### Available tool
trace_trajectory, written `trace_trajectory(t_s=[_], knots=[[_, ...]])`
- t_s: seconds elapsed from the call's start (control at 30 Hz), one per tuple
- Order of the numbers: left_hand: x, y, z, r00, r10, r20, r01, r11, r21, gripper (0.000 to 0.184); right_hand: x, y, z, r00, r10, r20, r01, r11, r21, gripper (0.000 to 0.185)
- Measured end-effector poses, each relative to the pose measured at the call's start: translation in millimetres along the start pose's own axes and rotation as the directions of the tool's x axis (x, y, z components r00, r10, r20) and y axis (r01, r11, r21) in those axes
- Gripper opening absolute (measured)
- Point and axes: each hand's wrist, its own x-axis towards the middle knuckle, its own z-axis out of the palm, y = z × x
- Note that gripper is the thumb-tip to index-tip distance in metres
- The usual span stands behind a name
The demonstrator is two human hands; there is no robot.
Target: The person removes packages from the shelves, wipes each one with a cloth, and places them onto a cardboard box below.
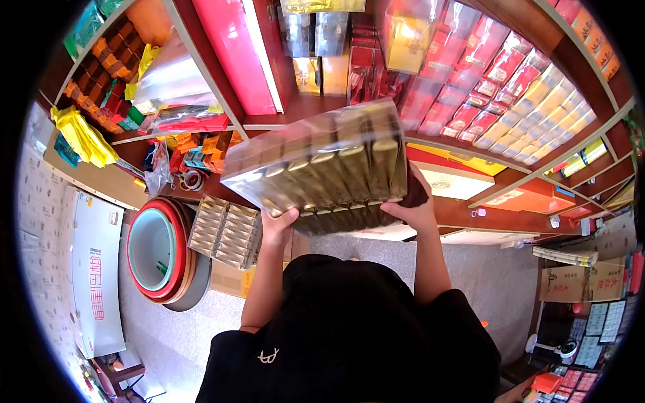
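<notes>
A large clear-wrapped pack of gold packets [329,168] is held up in front of my chest, tilted, with its right end raised. My left hand [277,225] grips its lower left corner, the thumb along the near edge. At the lower right, my right hand [418,205] holds the pack with the thumb in front, its other fingers partly hidden behind a dark reddish-brown end. Below and left of my left hand, a similar stack of gold packets [225,232] sits on top of a cardboard box [230,277].
Wooden shelves ahead carry red and yellow boxes [463,74] and orange bundles [111,64]. Nested round basins [181,269] stand on the floor at left, near a long white box [97,275]. Cartons [581,282] are stacked at right.
</notes>
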Motion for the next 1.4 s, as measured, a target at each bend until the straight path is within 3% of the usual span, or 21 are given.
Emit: trace_trajectory(t_s=[0.03,0.07,0.1,0.13,0.17,0.2,0.23,0.3,0.33,0.37,0.4,0.53,0.6,0.73,0.77,0.87,0.97,1.07,1.1,1.27,1.4], knots=[[5.1,-3.2,-2.6,0.999,0.022,-0.042,-0.019,0.997,0.072,0.065,2.5,-12.0,1.3,1.0,-0.002,0.002,0.002,1.0,0.0,0.096],[8.1,-4.3,-3.5,0.995,0.046,-0.084,-0.033,0.989,0.145,0.061,4.3,-23.6,1.8,0.977,-0.203,0.06,0.212,0.934,-0.288,0.085],[5.3,8.7,16.6,0.991,0.129,-0.038,-0.124,0.987,0.1,0.046,8.0,-40.0,5.5,0.913,-0.371,0.173,0.403,0.744,-0.533,0.075],[11.5,-10.9,-29.3,0.993,0.097,-0.066,-0.073,0.951,0.3,0.051,13.0,-57.5,14.2,0.791,-0.547,0.274,0.569,0.495,-0.657,0.061],[17.9,-30.2,-74.4,0.992,0.07,-0.1,-0.013,0.874,0.486,0.058,14.2,-64.4,26.2,0.727,-0.606,0.322,0.594,0.32,-0.738,0.044],[11.2,14.3,-21.3,0.998,-0.037,0.045,0.041,0.996,-0.083,0.069,14.1,-65.6,26.9,0.665,-0.619,0.418,0.633,0.17,-0.755,0.037],[3.7,60.3,32.8,0.973,-0.045,0.224,0.176,0.776,-0.606,0.08,13.4,-66.3,27.8,0.601,-0.613,0.513,0.659,0.017,-0.752,0.031],[1.3,67.0,25.8,0.964,-0.049,0.262,0.19,0.815,-0.547,0.082,8.8,-64.2,34.0,0.555,-0.601,0.574,0.677,-0.075,-0.732,0.029],[0.8,68.1,23.2,0.969,-0.15,0.197,0.236,0.802,-0.549,0.081,7.1,-56.7,35.0,0.538,-0.604,0.588,0.689,-0.086,-0.719,0.029],[-1.3,68.8,21.4,0.959,-0.253,0.128,0.281,0.782,-0.556,0.08,3.4,-46.9,35.4,0.524,-0.604,0.601,0.701,-0.094,-0.707,0.029],[-0.9,65.7,27.5,0.949,-0.298,-0.101,0.226,0.869,-0.439,0.076,-1.1,-38.5,36.1,0.51,-0.616,0.601,0.687,-0.129,-0.715,0.029],[4.0,56.2,20.0,0.946,-0.318,-0.068,0.274,0.892,-0.359,0.072,-6.7,-27.4,40.7,0.511,-0.635,0.58,0.696,-0.091,-0.712,0.029],[2.8,47.3,17.6,0.961,-0.277,-0.02,0.249,0.89,-0.382,0.072,-11.9,-35.0,50.6,0.652,-0.5,0.571,0.648,-0.025,-0.761,0.03],[-7.1,37.1,20.4,0.973,-0.229,0.015,0.22,0.912,-0.346,0.079,-21.3,-46.1,83.8,0.734,-0.36,0.575,0.652,0.136,-0.746,0.034],[-10.0,35.2,21.3,0.975,-0.219,0.028,0.217,0.922,-0.321,0.08,-22.5,-43.5,89.0,0.709,-0.355,0.61,0.678,0.101,-0.728,0.038],[-17.0,26.7,18.5,0.956,-0.273,0.107,0.292,0.854,-0.432,0.081,-30.6,-54.8,105.9,0.748,-0.195,0.634,0.663,0.266,-0.7,0.07],[-22.2,18.7,16.3,0.932,-0.321,0.167,0.362,0.816,-0.45,0.082,-28.4,-59.3,109.1,0.736,-0.041,0.675,0.613,0.464,-0.64,0.083],[-22.9,16.1,27.5,0.941,-0.278,0.194,0.335,0.849,-0.409,0.092,-19.8,-42.4,87.5,0.776,0.009,0.63,0.573,0.407,-0.711,0.087],[-21.5,4.3,22.0,0.946,-0.239,0.217,0.313,0.847,-0.43,0.091,-15.5,-41.7,78.5,0.807,0.053,0.588,0.538,0.346,-0.769,0.07],[-28.5,-4.7,14.0,0.924,-0.276,0.265,0.362,0.855,-0.37,0.09,0.1,-15.7,45.2,0.985,-0.021,0.173,0.172,0.275,-0.946,0.052],[-27.0,-18.7,9.7,0.921,-0.276,0.275,0.377,0.806,-0.455,0.089,-0.2,-15.0,46.9,0.982,-0.057,0.18,0.188,0.267,-0.945,0.052]])
